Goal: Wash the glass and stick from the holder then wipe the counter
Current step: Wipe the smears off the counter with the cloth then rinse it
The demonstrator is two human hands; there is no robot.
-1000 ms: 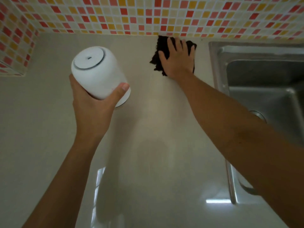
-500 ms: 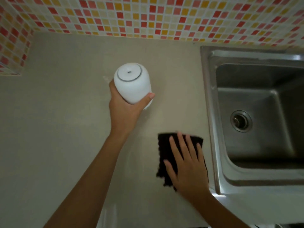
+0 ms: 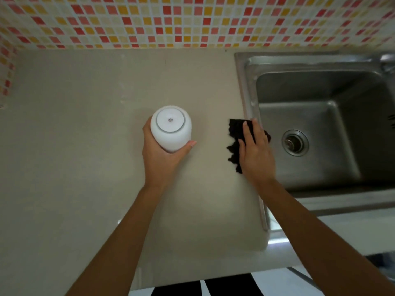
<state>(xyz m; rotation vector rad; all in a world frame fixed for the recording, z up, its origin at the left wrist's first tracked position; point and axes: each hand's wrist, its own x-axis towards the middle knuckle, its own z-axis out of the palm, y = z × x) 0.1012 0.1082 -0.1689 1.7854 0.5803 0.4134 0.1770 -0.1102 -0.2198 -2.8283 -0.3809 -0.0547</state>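
My left hand (image 3: pixel 160 157) grips a round white holder (image 3: pixel 171 128) and keeps it lifted above the beige counter (image 3: pixel 74 146), its flat end with a small centre hole facing the camera. My right hand (image 3: pixel 255 152) lies flat on a black cloth (image 3: pixel 235 144), pressing it onto the counter right beside the sink's left rim. Part of the cloth is hidden under my palm. No glass or stick is in view.
A stainless steel sink (image 3: pixel 320 129) with a round drain (image 3: pixel 295 143) fills the right side. A mosaic tile wall (image 3: pixel 192 20) runs along the back and the left corner. The counter's front edge is near the bottom of the view.
My right hand slid the black cloth from the back wall toward me, then rightward to the sink rim. The white holder stayed lifted in my left hand and now sits nearer the counter's middle.
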